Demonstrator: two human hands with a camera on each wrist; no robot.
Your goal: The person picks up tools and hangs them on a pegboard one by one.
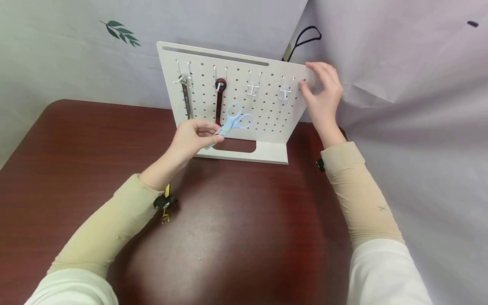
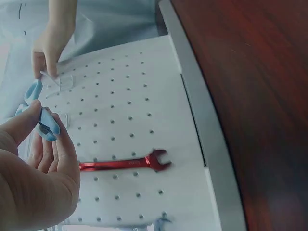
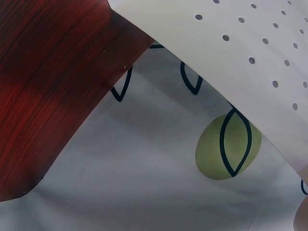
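Observation:
My left hand [image 1: 192, 137] pinches light blue scissors [image 1: 230, 122] between thumb and fingers at the blade end, handle loops pointing up. The scissors overlap the front of the white pegboard [image 1: 263, 120] in the head view. My right hand [image 1: 324, 93] grips the pegboard's upper right edge, thumb on the front face. On the board's hooks hang a dark wrench [image 1: 186, 97] at the left and a red wrench [image 1: 219, 101] beside it. In the left wrist view, the red wrench's open end [image 2: 156, 161] lies along the board. Only a sliver of the right hand shows in the right wrist view.
Two more white wire hooks [image 1: 253, 88] sit to the right of the red wrench. A yellow wrench [image 1: 165, 216] lies on the dark red table [image 1: 244, 220], partly hidden under my left forearm. Patterned cloth [image 1: 404, 106] hangs behind and to the right.

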